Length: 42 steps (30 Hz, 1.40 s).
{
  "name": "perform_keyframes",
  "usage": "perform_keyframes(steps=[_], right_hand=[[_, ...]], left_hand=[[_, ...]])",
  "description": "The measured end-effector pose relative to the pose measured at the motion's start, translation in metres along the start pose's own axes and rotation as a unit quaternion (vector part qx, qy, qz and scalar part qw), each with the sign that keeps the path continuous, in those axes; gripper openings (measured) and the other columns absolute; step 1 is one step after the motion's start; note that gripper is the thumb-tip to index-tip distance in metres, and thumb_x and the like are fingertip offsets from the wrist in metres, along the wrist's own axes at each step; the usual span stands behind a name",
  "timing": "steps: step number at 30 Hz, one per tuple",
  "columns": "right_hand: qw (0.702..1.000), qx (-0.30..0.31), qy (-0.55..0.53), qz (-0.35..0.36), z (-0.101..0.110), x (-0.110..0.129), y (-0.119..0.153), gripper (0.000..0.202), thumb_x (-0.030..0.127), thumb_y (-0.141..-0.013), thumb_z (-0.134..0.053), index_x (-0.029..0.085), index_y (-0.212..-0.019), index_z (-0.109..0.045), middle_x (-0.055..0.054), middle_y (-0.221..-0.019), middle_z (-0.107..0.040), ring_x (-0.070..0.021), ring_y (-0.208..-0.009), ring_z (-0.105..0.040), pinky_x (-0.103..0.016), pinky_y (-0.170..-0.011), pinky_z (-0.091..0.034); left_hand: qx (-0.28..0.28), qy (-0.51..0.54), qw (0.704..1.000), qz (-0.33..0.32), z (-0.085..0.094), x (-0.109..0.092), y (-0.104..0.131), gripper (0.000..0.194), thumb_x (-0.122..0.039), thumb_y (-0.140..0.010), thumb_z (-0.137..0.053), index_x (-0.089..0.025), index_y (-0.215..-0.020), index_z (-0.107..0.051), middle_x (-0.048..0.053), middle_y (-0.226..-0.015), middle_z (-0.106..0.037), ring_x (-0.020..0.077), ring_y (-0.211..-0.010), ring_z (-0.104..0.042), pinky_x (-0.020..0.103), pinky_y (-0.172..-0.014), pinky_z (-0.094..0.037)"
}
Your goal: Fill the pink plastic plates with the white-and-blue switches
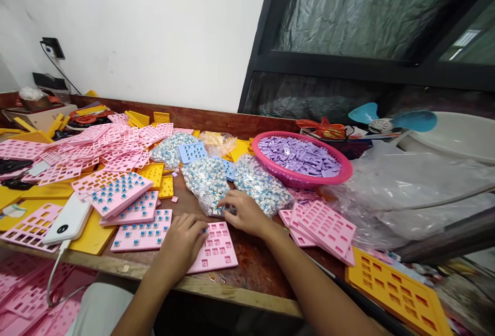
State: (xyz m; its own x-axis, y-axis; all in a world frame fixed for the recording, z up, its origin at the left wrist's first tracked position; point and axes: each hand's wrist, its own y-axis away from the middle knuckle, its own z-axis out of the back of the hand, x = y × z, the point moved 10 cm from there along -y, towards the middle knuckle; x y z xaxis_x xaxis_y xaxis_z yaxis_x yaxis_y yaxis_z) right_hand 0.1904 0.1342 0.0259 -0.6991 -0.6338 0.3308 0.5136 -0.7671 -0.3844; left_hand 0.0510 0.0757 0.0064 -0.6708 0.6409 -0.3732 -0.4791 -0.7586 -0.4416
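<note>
Two bare forearms [299, 274] cross the front edge of the desk [265, 269]. Toward its back edge sits one pink basket [276, 171] of purple pieces, with three clear bags [207, 179] of blue-and-white switches to its left. Three switch-studded pink plates [143, 230] overlap beside the left hand [183, 240], its curled fingers on one pink, square-socketed plate [218, 259] at mid front edge. The right hand [245, 213], half open, reaches the middle bag; neither grip can be told. Near the front left corner, one white power bank [69, 220] has a display too small to read.
</note>
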Motion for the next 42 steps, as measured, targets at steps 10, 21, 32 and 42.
perform_keyframes(steps=[10, 21, 32, 42], right_hand=[[0.999, 0.029, 0.006, -0.022, -0.013, -0.008, -0.001, 0.008, 0.025, -0.089, -0.072, 0.02, -0.094, -0.071, -0.005, -0.095, -0.068, -0.0213, -0.093, -0.062, -0.032, -0.082, -0.044], [0.996, 0.075, -0.051, 0.009, -0.032, 0.041, 0.005, 0.005, 0.024, -0.091, -0.069, 0.021, -0.094, -0.073, -0.005, -0.092, -0.072, -0.0205, -0.089, -0.064, -0.032, -0.081, -0.047], [0.999, 0.013, -0.045, 0.022, -0.041, 0.035, 0.003, 0.008, 0.024, -0.092, -0.071, 0.02, -0.085, -0.074, -0.005, -0.083, -0.068, -0.0189, -0.081, -0.061, -0.031, -0.073, -0.044], [0.997, 0.016, -0.072, 0.017, -0.049, 0.032, 0.006, 0.011, 0.028, -0.093, -0.07, 0.02, -0.084, -0.072, -0.005, -0.083, -0.068, -0.0202, -0.084, -0.06, -0.032, -0.075, -0.044]], left_hand=[[-0.02, 0.033, 0.999, 0.032, 0.01, 0.01, 0.007, 0.019, -0.021, -0.098, -0.055, -0.022, -0.114, -0.065, 0.007, -0.109, -0.069, 0.0257, -0.1, -0.058, 0.041, -0.088, -0.045], [0.043, 0.033, 0.998, 0.012, 0.021, 0.02, 0.024, 0.023, -0.02, -0.101, -0.05, -0.025, -0.113, -0.069, 0.005, -0.111, -0.07, 0.0236, -0.102, -0.06, 0.04, -0.09, -0.045], [0.035, 0.041, 0.997, 0.059, 0.011, 0.026, 0.024, 0.021, -0.022, -0.099, -0.055, -0.023, -0.104, -0.075, 0.005, -0.102, -0.074, 0.0223, -0.094, -0.062, 0.039, -0.086, -0.047], [0.04, 0.084, 0.993, 0.066, 0.01, 0.028, 0.017, 0.02, -0.019, -0.096, -0.056, -0.024, -0.099, -0.076, 0.004, -0.096, -0.074, 0.022, -0.092, -0.061, 0.038, -0.084, -0.046]])
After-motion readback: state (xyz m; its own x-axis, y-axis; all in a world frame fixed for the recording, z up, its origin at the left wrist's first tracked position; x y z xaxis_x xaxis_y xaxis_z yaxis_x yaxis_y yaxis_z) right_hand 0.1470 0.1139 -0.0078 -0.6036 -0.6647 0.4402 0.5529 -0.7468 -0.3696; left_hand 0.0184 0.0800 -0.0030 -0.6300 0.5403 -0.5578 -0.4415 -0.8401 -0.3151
